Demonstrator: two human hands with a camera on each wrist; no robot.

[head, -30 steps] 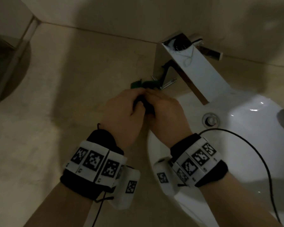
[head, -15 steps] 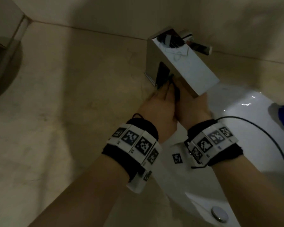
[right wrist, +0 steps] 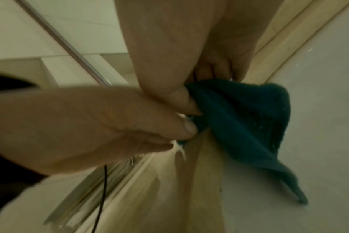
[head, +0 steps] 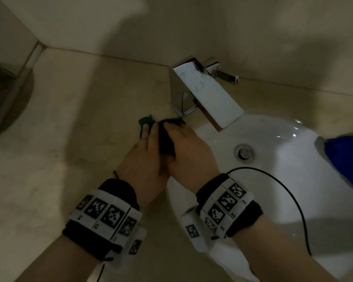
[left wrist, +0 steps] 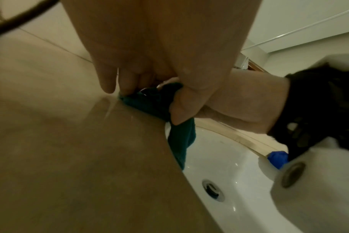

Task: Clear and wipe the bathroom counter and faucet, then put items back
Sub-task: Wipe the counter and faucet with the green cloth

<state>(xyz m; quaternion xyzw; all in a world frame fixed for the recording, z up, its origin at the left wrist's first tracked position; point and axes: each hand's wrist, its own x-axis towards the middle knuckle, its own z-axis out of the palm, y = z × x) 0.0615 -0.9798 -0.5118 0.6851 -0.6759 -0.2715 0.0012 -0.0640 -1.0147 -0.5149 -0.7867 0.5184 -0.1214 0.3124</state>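
Note:
A dark green cloth (head: 146,120) lies bunched on the beige counter (head: 69,139), just left of the chrome faucet's (head: 208,96) base. Both hands hold it side by side. My left hand (head: 149,135) presses its fingers on the cloth (left wrist: 149,104) and pinches it with the thumb. My right hand (head: 175,135) grips the same cloth (right wrist: 239,123) between thumb and fingers. One end of the cloth hangs over the white sink's rim (left wrist: 169,126). The hands cover most of the cloth in the head view.
The white basin (head: 283,180) with its drain (head: 244,153) lies to the right of the hands. A blue object (head: 346,151) sits at the basin's far right edge. A black cable (head: 289,192) runs from the right wrist over the basin. Walls border the counter behind.
Half a second ago both hands were pushed up against the faucet base under the spout. They have drawn back toward me with the cloth onto the counter left of the faucet.

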